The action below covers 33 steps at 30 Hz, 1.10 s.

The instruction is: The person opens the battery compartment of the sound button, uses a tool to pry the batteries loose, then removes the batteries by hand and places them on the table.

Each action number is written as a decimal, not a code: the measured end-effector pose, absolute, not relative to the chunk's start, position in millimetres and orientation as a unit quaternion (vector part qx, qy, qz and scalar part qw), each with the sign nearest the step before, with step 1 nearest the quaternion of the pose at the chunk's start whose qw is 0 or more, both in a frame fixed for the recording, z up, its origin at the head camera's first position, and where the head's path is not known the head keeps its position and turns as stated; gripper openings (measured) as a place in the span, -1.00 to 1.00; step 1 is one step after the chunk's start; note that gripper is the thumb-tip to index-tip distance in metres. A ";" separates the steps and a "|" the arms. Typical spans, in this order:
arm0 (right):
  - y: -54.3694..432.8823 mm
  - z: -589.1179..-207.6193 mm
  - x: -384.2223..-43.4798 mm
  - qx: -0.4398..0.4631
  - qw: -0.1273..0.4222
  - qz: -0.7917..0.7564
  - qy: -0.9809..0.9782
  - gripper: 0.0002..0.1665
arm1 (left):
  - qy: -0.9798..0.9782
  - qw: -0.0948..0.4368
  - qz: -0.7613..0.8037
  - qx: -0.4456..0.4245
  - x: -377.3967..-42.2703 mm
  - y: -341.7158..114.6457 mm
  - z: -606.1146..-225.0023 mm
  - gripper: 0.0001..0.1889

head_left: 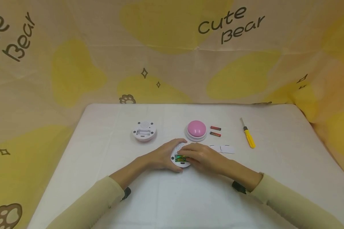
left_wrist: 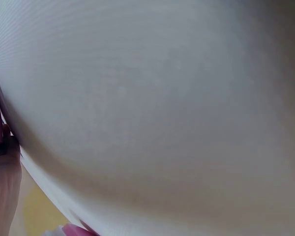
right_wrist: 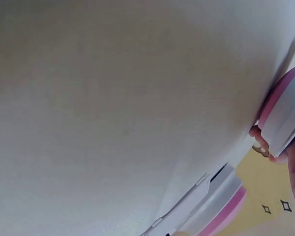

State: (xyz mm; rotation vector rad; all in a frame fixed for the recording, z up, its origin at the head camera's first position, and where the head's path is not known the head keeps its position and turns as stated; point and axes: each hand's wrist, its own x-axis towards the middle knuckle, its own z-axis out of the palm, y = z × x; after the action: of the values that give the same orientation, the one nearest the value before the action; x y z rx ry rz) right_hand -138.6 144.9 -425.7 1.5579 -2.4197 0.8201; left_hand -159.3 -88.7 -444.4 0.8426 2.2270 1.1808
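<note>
Near desk (head_left: 103,197) centre: L hand (head_left: 163,157) cups upturned button unit (head_left: 180,158); R hand (head_left: 202,157), fingers curled, presses green batt. (head_left: 180,158) into bay. Advise: steady base, check polarity, seat flat w/ even pressure.

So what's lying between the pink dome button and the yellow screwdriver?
In the head view, two small red batteries lie side by side between the pink dome button and the yellow screwdriver, close to the button; the table beyond them is bare.
</note>
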 end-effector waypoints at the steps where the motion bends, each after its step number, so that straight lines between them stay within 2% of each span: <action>1: 144.7 -425.4 -138.8 0.520 0.073 0.273 -0.806 -0.49 | 0.814 0.240 0.431 0.307 -159.3 -88.8 -444.2 0.05; 33: 146.2 -408.0 -144.6 0.540 0.021 0.203 -0.816 -0.61 | 0.821 0.239 0.423 0.300 -159.1 -88.8 -445.1 0.05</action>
State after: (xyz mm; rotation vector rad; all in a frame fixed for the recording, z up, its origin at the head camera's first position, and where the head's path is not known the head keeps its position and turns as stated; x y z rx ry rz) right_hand -144.6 146.2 -408.0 1.6742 -2.5312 0.6296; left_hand -159.1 -88.8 -445.1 0.8216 2.2486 1.1575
